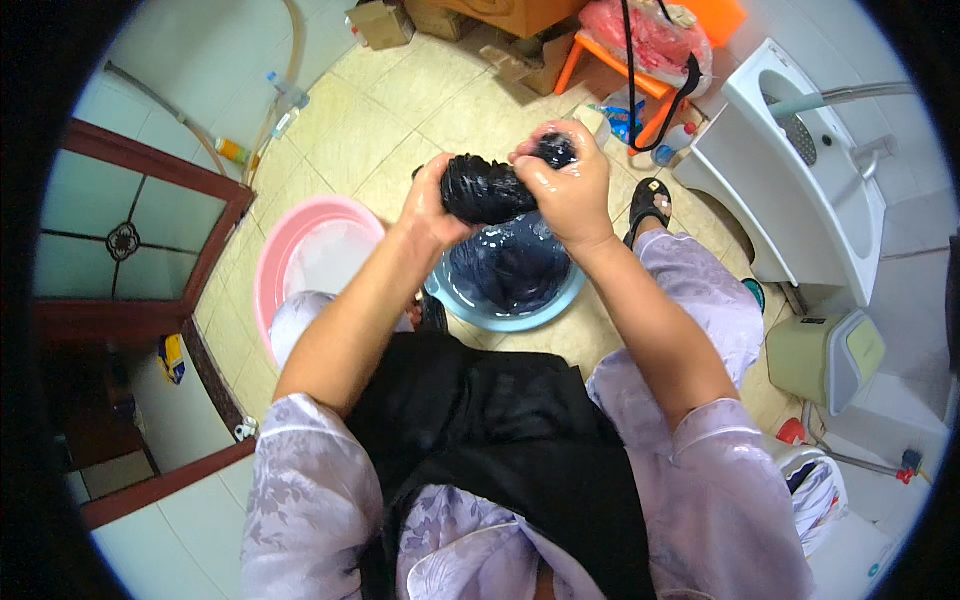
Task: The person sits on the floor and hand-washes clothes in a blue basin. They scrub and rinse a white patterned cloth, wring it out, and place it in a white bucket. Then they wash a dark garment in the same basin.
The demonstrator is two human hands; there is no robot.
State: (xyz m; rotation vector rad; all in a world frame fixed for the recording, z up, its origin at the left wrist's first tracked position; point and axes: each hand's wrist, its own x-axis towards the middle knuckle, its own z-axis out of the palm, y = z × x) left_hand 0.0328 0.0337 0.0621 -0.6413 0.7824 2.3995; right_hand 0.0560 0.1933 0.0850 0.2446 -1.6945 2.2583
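A wet black cloth, twisted into a thick roll, is stretched between my hands. My left hand grips one end, with the thumb along its side. My right hand is closed around the other end, and a wad of the cloth bulges out above its fingers. Both hands look wet. Below the cloth stands a light blue basin on the floor. Dark fabric lies in water inside it, partly hidden by my hands and the roll.
Left of the blue basin is a pink basin holding whitish, cloudy water. A white washbasin stands at right, above a green bin. An orange stool carries a plastic-wrapped bundle. Farther left is a wood-framed glass door.
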